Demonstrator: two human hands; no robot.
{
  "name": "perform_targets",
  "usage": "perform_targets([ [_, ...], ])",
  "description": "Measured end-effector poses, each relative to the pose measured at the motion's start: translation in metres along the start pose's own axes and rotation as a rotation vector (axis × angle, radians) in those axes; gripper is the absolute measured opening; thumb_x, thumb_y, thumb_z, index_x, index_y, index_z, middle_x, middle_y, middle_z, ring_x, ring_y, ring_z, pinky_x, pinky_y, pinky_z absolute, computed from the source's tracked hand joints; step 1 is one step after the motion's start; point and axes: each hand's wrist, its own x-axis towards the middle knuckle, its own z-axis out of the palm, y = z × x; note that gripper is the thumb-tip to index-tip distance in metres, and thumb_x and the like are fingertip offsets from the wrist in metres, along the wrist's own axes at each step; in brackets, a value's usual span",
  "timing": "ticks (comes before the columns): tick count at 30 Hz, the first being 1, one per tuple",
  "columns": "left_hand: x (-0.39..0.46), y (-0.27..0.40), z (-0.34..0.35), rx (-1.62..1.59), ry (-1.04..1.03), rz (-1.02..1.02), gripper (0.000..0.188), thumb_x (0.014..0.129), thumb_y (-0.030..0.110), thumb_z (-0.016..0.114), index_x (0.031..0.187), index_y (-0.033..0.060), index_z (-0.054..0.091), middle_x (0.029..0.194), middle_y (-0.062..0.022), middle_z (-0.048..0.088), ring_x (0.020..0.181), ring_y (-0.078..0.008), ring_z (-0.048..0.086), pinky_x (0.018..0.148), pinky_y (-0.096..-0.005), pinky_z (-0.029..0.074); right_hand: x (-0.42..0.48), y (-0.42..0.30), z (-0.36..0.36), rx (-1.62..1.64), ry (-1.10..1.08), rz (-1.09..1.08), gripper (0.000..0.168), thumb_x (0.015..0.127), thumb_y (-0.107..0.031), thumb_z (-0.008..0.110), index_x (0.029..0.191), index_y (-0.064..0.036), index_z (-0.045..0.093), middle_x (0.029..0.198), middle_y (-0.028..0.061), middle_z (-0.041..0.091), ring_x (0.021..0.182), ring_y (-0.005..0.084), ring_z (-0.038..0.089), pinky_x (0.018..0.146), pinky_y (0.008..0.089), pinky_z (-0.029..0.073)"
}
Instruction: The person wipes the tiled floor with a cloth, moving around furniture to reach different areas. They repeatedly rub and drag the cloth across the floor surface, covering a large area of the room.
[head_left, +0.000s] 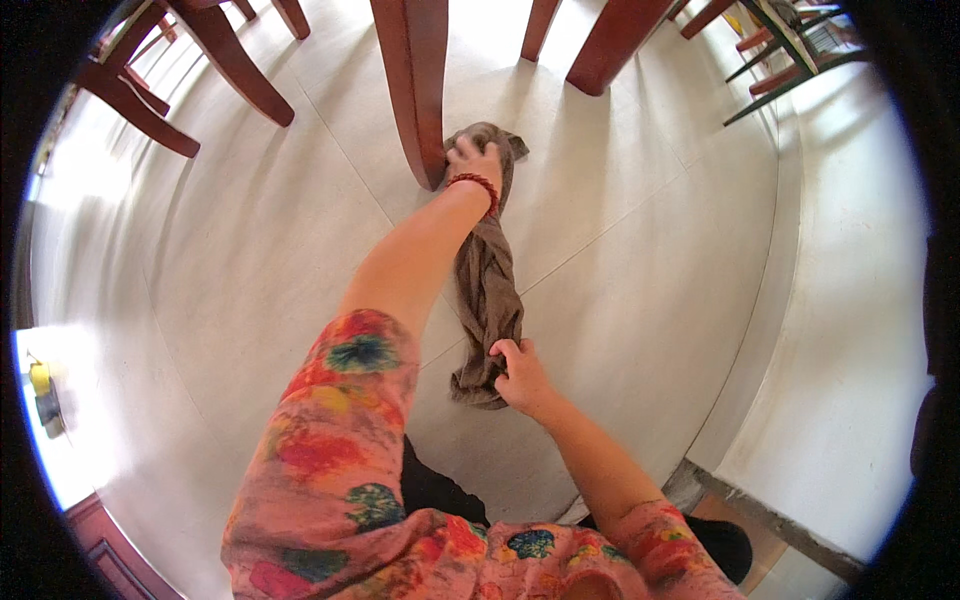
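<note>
A long, bunched brown-grey cloth (491, 281) stretches along the pale tiled floor (600, 315) in front of me. At its far end, my left hand (474, 161) rests on the fabric with blurred, spread fingers; whether they grip it I cannot tell. A red beaded bracelet (480, 182) circles that wrist. Just beside those fingers stands a dark reddish wooden furniture leg (416, 97), its foot on the floor. Closer to my body, my right hand (517, 373) pinches the right edge of the cloth near its near end.
More wooden legs rise at the upper left (232, 67) and upper right (619, 49). Dark slanted bars (780, 45) stand at the far right. A white wall (832, 285) runs down the right side, ending at a stone edge (772, 514). A reddish panel (120, 555) shows lower left.
</note>
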Motion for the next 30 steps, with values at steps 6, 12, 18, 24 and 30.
perform_targets([
  [6, 0.022, -0.019, 0.013, 0.327, -0.193, 0.035, 0.068, 0.070, 0.001, 0.065, 0.129, 0.0120, 0.032, 0.128, -0.0205, 0.041, 0.118, -0.0412, 0.039, 0.093, -0.0500, 0.038, 0.004, 0.005, -0.001, 0.071, -0.086, -0.015, 0.039, 0.066, 0.003, 0.055, 0.103, -0.010, 0.048, 0.097, 0.0212, 0.046, 0.091, 0.0393, 0.047, 0.078, 0.0424, 0.043],
  [12, -0.024, -0.074, 0.023, 0.140, 0.016, 0.479, 0.033, 0.066, -0.004, 0.060, 0.097, 0.0040, 0.052, 0.099, -0.0153, 0.052, 0.100, -0.0350, 0.048, 0.084, -0.0408, 0.042, -0.006, 0.002, -0.001, 0.070, -0.203, 0.016, 0.039, 0.065, 0.004, 0.052, 0.102, -0.008, 0.047, 0.097, 0.0220, 0.046, 0.091, 0.0400, 0.047, 0.078, 0.0423, 0.043],
  [18, -0.155, -0.165, 0.033, 0.033, 0.035, 0.632, 0.026, 0.064, 0.001, 0.060, 0.088, 0.0068, 0.054, 0.097, -0.0124, 0.054, 0.100, -0.0304, 0.047, 0.084, -0.0402, 0.039, -0.010, -0.006, 0.014, -0.064, -0.343, 0.023, 0.033, 0.064, 0.001, 0.053, 0.096, -0.007, 0.051, 0.100, 0.0205, 0.047, 0.089, 0.0385, 0.050, 0.077, 0.0412, 0.044],
  [24, -0.234, -0.297, -0.008, -0.220, 0.475, -0.186, 0.021, 0.059, -0.008, 0.052, 0.077, 0.0035, 0.053, 0.084, -0.0161, 0.058, 0.084, -0.0366, 0.053, 0.074, -0.0420, 0.043, -0.008, -0.059, 0.040, -0.044, -0.583, -0.049, 0.028, 0.066, 0.000, 0.055, 0.093, -0.004, 0.058, 0.096, 0.0157, 0.052, 0.090, 0.0331, 0.054, 0.078, 0.0358, 0.045],
  [30, -0.148, -0.310, -0.049, -0.314, 0.855, -0.199, 0.026, 0.058, -0.003, 0.056, 0.083, 0.0043, 0.056, 0.090, -0.0145, 0.058, 0.097, -0.0354, 0.051, 0.087, -0.0425, 0.039, 0.013, -0.123, 0.082, 0.179, -0.109, -0.274, 0.046, 0.070, 0.002, 0.054, 0.115, -0.008, 0.051, 0.114, 0.0239, 0.044, 0.101, 0.0409, 0.047, 0.088, 0.0421, 0.041],
])
